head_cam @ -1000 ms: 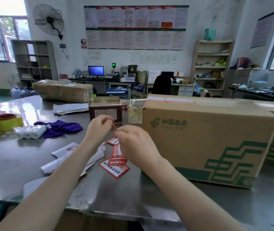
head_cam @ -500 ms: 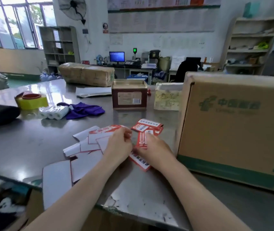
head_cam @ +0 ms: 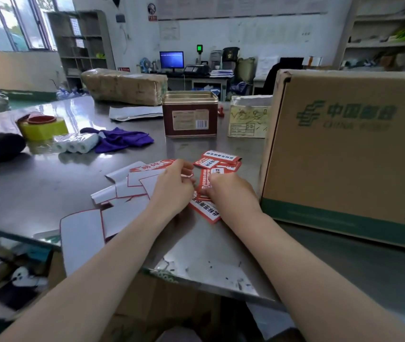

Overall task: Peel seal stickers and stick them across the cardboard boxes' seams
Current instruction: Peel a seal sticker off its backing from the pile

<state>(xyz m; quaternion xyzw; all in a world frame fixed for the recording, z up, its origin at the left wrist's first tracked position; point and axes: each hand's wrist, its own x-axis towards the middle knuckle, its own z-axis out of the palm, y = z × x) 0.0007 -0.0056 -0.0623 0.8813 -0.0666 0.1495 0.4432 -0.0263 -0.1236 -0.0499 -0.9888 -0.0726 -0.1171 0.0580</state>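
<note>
Stickers [head_cam: 217, 166] are lying on the metal table [head_cam: 36, 188] beside the cardboard box [head_cam: 344, 156], both the left hand [head_cam: 174, 186] and right hand [head_cam: 228, 191] are pinching one sticker, peeling apparently underway, sticking on the seam pending.

Red-and-white stickers [head_cam: 217, 162], brown box [head_cam: 349, 154] with green print, purple cloth [head_cam: 122, 140], yellow tape [head_cam: 43, 128], grey steel table [head_cam: 36, 183].

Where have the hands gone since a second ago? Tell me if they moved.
Yes. Both hands, left and right, came down from tin height to the sticker pile on the table.
</note>
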